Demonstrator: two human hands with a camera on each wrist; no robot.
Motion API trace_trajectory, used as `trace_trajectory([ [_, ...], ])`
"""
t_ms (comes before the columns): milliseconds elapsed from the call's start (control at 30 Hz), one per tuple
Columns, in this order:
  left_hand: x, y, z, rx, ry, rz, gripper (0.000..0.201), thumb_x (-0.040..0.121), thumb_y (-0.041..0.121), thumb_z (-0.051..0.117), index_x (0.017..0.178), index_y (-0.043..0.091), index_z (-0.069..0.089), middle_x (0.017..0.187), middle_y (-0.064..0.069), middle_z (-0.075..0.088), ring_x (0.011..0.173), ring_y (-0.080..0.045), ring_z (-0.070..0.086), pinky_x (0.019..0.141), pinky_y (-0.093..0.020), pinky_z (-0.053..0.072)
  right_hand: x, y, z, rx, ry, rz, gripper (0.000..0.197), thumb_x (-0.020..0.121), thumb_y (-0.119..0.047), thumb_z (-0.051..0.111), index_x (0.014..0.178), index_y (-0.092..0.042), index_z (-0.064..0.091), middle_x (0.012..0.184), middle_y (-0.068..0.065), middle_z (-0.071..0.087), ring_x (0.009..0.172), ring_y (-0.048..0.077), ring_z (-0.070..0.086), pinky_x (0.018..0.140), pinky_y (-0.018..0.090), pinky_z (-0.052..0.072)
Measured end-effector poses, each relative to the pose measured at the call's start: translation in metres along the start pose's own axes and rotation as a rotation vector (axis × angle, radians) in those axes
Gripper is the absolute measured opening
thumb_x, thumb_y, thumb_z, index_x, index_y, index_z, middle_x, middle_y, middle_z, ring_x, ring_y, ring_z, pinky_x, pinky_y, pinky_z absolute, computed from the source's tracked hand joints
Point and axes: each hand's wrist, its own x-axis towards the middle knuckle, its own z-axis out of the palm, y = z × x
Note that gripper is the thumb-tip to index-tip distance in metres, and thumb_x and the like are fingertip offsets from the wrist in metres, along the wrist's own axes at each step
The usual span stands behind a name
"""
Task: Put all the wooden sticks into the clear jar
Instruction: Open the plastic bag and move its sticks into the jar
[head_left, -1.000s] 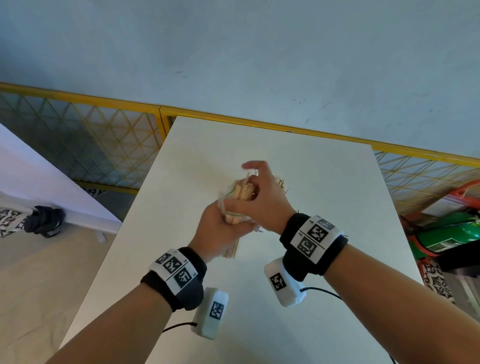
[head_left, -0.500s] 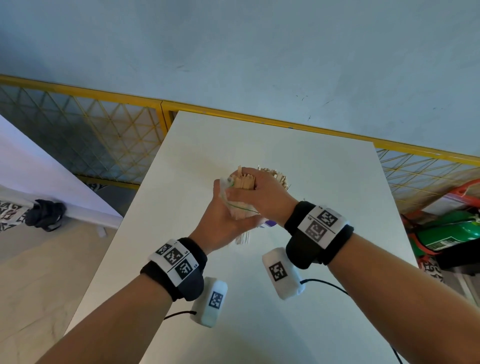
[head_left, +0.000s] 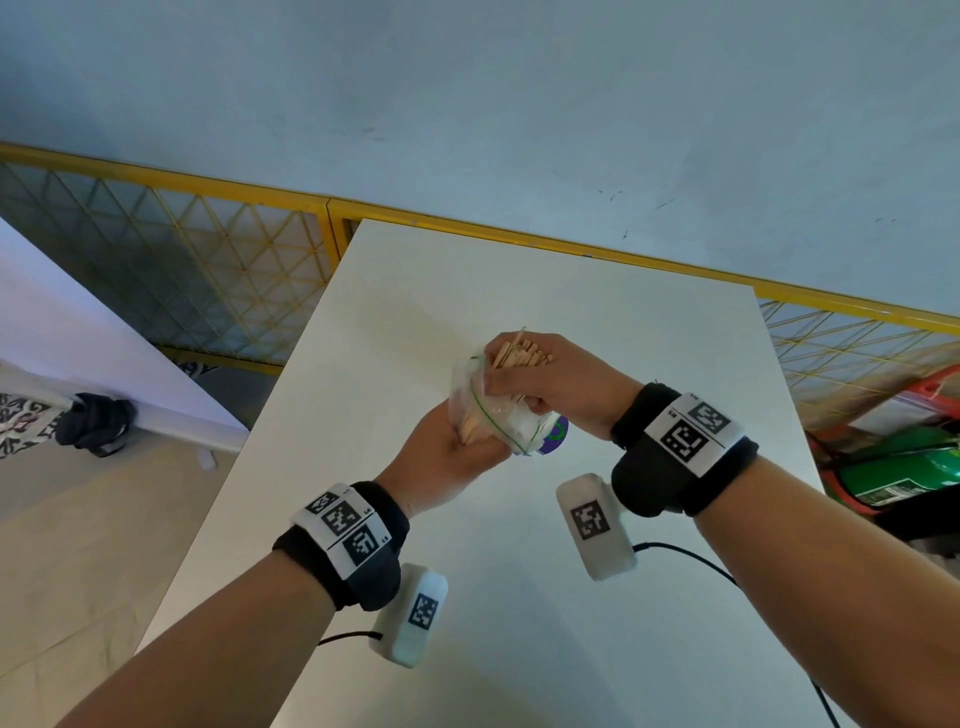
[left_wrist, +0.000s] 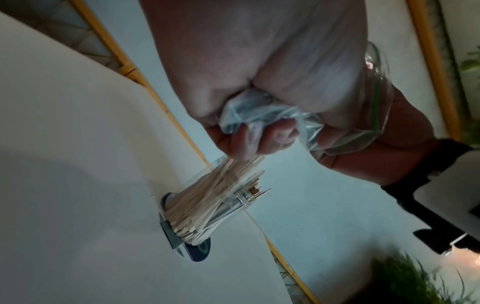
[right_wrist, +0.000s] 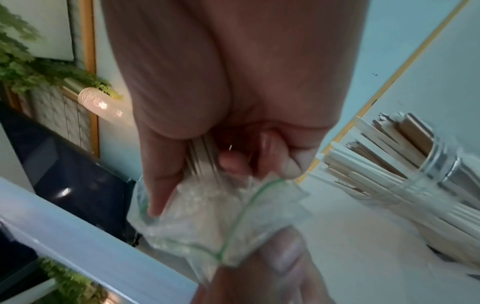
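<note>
Over the middle of the white table (head_left: 649, 364), my left hand (head_left: 447, 457) grips the crumpled bottom of a clear zip bag (head_left: 493, 415) with a green seal line. My right hand (head_left: 550, 379) reaches into the bag's mouth and grips a bundle of wooden sticks (head_left: 519, 353) whose ends poke out above its fist. The clear jar (left_wrist: 207, 205) stands on the table just beyond the hands, packed with several sticks (right_wrist: 376, 156) that rise past its rim. In the head view the hands and bag hide most of the jar.
A dark blue disc (left_wrist: 200, 248) lies under or beside the jar's base. A yellow mesh railing (head_left: 208, 260) runs along the table's far and left edges. Green and red equipment (head_left: 904, 467) sits on the floor at the right.
My right hand, earlier with a finger raised over the bag, now has its fingers curled round the stick bundle. Both hands have shifted slightly right, and the bag is more crumpled.
</note>
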Motion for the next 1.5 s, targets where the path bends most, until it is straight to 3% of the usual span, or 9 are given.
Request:
trace_trajectory([
  [133, 0.000, 0.006, 0.001, -0.039, -0.036, 0.016, 0.016, 0.080, 0.028, 0.075, 0.083, 0.025, 0.060, 0.051, 0.013, 0.061, 0.045, -0.003, 0.053, 0.048, -0.018, 0.042, 0.000, 0.000, 0.001, 0.010, 0.105, 0.004, 0.006, 0.081, -0.019, 0.070, 0.077, -0.018, 0.066, 0.067, 0.000, 0.056, 0.057, 0.012, 0.050, 0.050, 0.019, 0.039],
  [267, -0.001, 0.005, -0.012, -0.115, 0.094, 0.029, 0.045, 0.074, 0.060, 0.065, 0.097, 0.023, 0.059, 0.071, 0.001, 0.071, 0.051, -0.021, 0.067, 0.047, -0.025, 0.050, -0.001, 0.000, -0.014, 0.053, 0.245, -0.034, 0.012, 0.082, -0.026, 0.069, 0.078, -0.015, 0.067, 0.068, 0.008, 0.059, 0.053, 0.018, 0.043, 0.048, 0.024, 0.036],
  [500, -0.010, -0.014, -0.020, -0.122, 0.158, -0.061, 0.059, 0.065, 0.079, 0.062, 0.101, 0.031, 0.062, 0.086, -0.016, 0.072, 0.061, -0.034, 0.071, 0.048, -0.025, 0.053, 0.004, 0.000, -0.044, 0.134, 0.401, -0.092, 0.021, 0.080, -0.031, 0.073, 0.080, -0.010, 0.070, 0.077, 0.012, 0.066, 0.047, 0.015, 0.044, 0.046, 0.023, 0.038],
  [700, -0.014, -0.032, -0.027, -0.181, 0.190, -0.244, 0.052, 0.077, 0.063, 0.055, 0.114, 0.026, 0.060, 0.094, -0.011, 0.076, 0.072, -0.032, 0.073, 0.057, -0.035, 0.053, 0.009, -0.008, -0.068, 0.085, 0.509, -0.143, 0.021, 0.078, -0.034, 0.073, 0.077, -0.014, 0.068, 0.083, 0.014, 0.064, 0.049, 0.014, 0.045, 0.049, 0.025, 0.037],
  [800, -0.011, -0.036, -0.033, -0.366, 0.217, -0.362, 0.032, 0.081, 0.049, 0.056, 0.104, 0.026, 0.060, 0.102, -0.014, 0.072, 0.075, -0.033, 0.068, 0.060, -0.035, 0.054, 0.015, -0.017, -0.086, 0.017, 0.581, -0.159, 0.027, 0.076, -0.039, 0.073, 0.078, -0.012, 0.068, 0.078, 0.018, 0.056, 0.050, 0.016, 0.044, 0.050, 0.025, 0.037],
  [933, -0.006, -0.041, -0.044, -0.437, 0.269, -0.409, 0.043, 0.071, 0.048, 0.059, 0.102, 0.018, 0.059, 0.108, -0.017, 0.065, 0.083, -0.037, 0.065, 0.068, -0.043, 0.051, 0.025, -0.020, -0.100, -0.102, 0.438, -0.093, 0.033, 0.076, -0.035, 0.075, 0.083, -0.003, 0.068, 0.078, 0.017, 0.054, 0.051, 0.015, 0.041, 0.050, 0.023, 0.036],
  [1133, -0.005, -0.049, -0.047, -0.283, 0.408, -0.324, 0.026, 0.076, 0.045, 0.061, 0.090, 0.026, 0.070, 0.091, 0.006, 0.063, 0.087, -0.018, 0.056, 0.082, -0.040, 0.051, 0.039, -0.001, -0.097, -0.468, 0.342, 0.083, 0.047, 0.078, -0.037, 0.072, 0.089, 0.008, 0.065, 0.041, -0.003, 0.048, 0.036, 0.009, 0.041, 0.048, 0.020, 0.036],
  [1300, -0.003, -0.049, -0.048, -0.151, 0.427, -0.263, 0.012, 0.089, 0.034, 0.060, 0.091, 0.028, 0.070, 0.083, 0.018, 0.064, 0.076, 0.000, 0.057, 0.071, -0.022, 0.043, 0.052, 0.013, -0.086, -0.464, 0.449, 0.027, 0.037, 0.078, -0.037, 0.073, 0.087, -0.001, 0.067, 0.057, 0.002, 0.052, 0.043, 0.008, 0.048, 0.048, 0.022, 0.040],
  [1500, 0.004, -0.047, -0.051, -0.091, 0.429, -0.221, 0.029, 0.081, 0.037, 0.058, 0.099, 0.015, 0.062, 0.088, -0.003, 0.062, 0.075, -0.012, 0.055, 0.069, -0.026, 0.043, 0.043, 0.052, -0.050, -0.495, 0.414, 0.006, 0.033, 0.080, -0.039, 0.070, 0.087, -0.007, 0.066, 0.078, 0.006, 0.066, 0.069, 0.019, 0.061, 0.059, 0.028, 0.049],
])
